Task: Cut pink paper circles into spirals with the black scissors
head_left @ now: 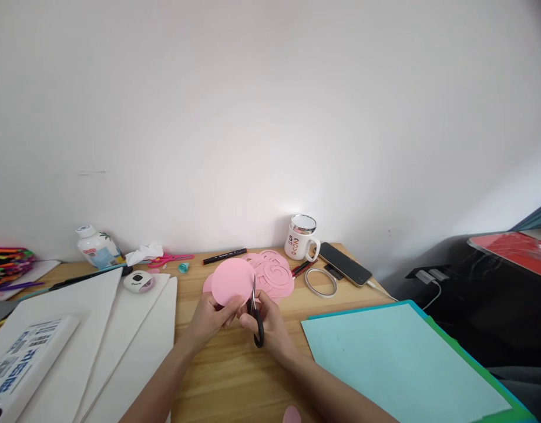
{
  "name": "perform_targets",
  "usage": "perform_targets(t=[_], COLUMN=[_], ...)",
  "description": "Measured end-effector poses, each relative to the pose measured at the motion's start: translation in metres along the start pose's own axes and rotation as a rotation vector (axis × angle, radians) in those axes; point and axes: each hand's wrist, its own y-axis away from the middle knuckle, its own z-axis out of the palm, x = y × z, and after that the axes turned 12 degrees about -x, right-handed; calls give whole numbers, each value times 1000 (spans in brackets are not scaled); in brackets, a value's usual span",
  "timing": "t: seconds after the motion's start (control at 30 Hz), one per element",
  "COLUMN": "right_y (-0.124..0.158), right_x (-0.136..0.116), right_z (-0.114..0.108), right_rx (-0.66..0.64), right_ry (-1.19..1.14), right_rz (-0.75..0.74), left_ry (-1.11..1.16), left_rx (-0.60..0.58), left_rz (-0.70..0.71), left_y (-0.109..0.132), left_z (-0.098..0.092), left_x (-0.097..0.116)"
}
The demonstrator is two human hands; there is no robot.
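Observation:
A round pink paper disc [232, 281] is pinched in my left hand [212, 317], thumb on its lower edge. My right hand [268, 326] grips black-handled scissors [258, 329], blades pointing up at the disc's right edge. From this angle I cannot tell whether the blades are biting into the paper. Just behind lies a heap of pink paper spirals [275, 273], partly covered by the disc. A small pink paper scrap [292, 415] rests at the table's front edge.
A white mug [300, 239], phone [345, 263] and tape ring [321, 283] stand at the back right. Light blue sheets [397, 364] lie right; white boards [142, 352] lie left. Along the back are a black marker [225, 256], pink scissors [171, 258] and a white bottle [96, 247].

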Motion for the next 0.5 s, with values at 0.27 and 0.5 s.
perform_targets(t=[0.27, 0.5], right_y=[1, 2], right_x=[2, 1], right_z=[-1, -1], right_rx=[31, 28], right_ry=[53, 87], right_rz=[47, 77], left_ry=[27, 79], left_rx=[10, 56], left_rz=[-20, 9], left_y=[-1, -1], left_z=[-3, -6], left_x=[-2, -3])
